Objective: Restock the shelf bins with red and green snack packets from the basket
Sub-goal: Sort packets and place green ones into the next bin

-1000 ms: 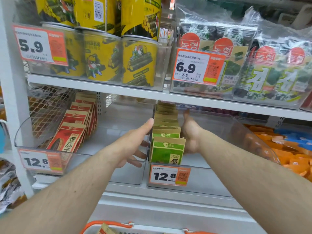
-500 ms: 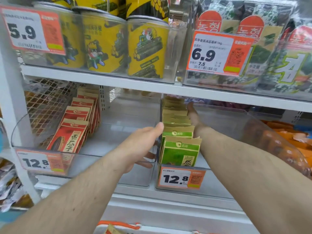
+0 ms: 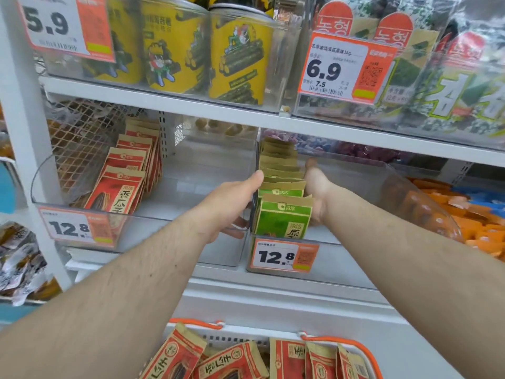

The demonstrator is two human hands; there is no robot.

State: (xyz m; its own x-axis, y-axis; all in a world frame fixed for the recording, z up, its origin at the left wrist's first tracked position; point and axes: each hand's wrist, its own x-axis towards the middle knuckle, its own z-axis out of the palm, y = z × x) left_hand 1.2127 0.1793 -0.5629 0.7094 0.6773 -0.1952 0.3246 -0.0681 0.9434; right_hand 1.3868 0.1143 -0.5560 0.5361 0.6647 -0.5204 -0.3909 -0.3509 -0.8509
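Lighting: bright, even, white; source not in view. Shadows weak: a soft dark band lies under the white metal shelf board (image 3: 273, 123), dimming the back of the clear plastic left bin (image 3: 142, 214). Soft glare streaks run along the clear plastic right bin's curved wall (image 3: 426, 206) and over the crinkled transparent seaweed wrappers (image 3: 470, 28) at top right. Sharpness: the white-and-orange price label reading 12.8 (image 3: 282, 257) is crisp, and its large digits read well; small print on the label reading 6.9 (image 3: 345, 68) is smeared. Wide-angle distortion: the white shelf upright (image 3: 24, 132) leans and bows at the left edge. Both bare forearms look stretched toward the lower corners. Slight compression softness throughout.
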